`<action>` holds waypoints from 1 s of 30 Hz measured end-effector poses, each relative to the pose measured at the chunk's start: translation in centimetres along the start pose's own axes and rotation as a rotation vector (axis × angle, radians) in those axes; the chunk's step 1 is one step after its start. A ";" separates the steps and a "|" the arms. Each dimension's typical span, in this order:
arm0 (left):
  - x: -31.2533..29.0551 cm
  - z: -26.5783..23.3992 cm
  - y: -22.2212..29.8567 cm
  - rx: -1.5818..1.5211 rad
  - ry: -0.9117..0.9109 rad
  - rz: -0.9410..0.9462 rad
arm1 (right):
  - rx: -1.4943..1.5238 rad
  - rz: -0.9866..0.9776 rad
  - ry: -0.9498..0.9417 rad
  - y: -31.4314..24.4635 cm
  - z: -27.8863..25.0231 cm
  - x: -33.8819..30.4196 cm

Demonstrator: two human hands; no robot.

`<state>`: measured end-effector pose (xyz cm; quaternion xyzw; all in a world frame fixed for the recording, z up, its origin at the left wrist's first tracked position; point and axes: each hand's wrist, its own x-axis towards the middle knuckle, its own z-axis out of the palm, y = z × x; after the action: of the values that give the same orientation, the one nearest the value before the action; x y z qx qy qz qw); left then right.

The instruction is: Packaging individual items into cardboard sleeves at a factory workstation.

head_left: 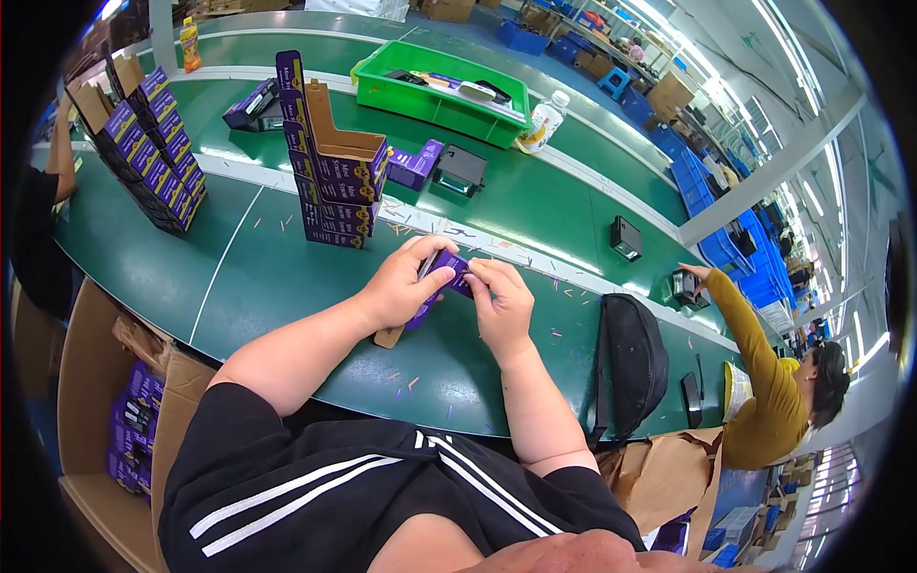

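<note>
Both my hands hold one small purple carton (447, 275) just above the green table (287, 286). My left hand (406, 282) grips its left side, with a brown cardboard flap hanging below it. The fingers of my right hand (501, 301) pinch the carton's right end. Beyond my hands stands a tall purple and brown display box (336, 177), upright with its top open.
A stack of purple boxes (158, 153) stands at the left. A green bin (441, 91) and a bottle (544, 122) sit farther back. A black bag (630, 363) lies to my right. A person in a yellow sleeve (755, 353) reaches for a black device (686, 286). A carton with purple boxes (129, 420) is at lower left.
</note>
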<state>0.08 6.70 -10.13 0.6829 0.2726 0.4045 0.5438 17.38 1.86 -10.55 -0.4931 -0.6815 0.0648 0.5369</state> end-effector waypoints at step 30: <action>1.1 -0.8 -0.7 -0.311 0.178 -0.449 | 0.841 1.046 0.104 11.6 -7.4 1.1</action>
<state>-0.02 8.20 -10.42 0.4758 0.3983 0.3693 0.6918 30.29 5.27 -13.92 -0.5097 -0.2430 0.5524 0.6132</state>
